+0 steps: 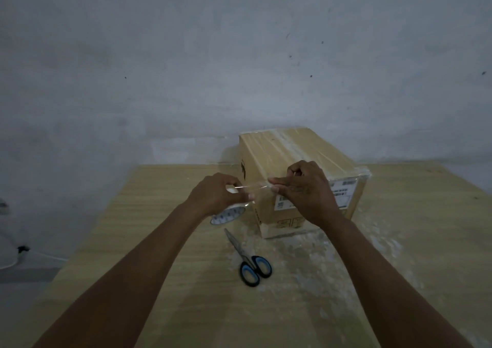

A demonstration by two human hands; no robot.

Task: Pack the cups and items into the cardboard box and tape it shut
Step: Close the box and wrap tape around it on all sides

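Left hand (215, 191) grips tape roll (227, 215); right hand (303, 187) pinches strip (253, 186), perhaps touching box (282, 150)

The cardboard box (290, 155) stood closed just behind the right hand (303, 190), its flaps down and bands of clear tape running along its top and over the far edges. A white printed label on its near side was partly hidden by that hand, and dark printed marks showed on the adjoining side. The tape roll (227, 215), with a white core and blue print, was gripped in the left hand (217, 194), its lower half showing under the palm. A clear strip of tape (253, 187) stretched taut from the roll to the right hand's pinching fingertips, in front of the box's near corner. The scissors (249, 259), closed, with black and blue handles, lay flat below both hands, blades pointing toward the left hand.
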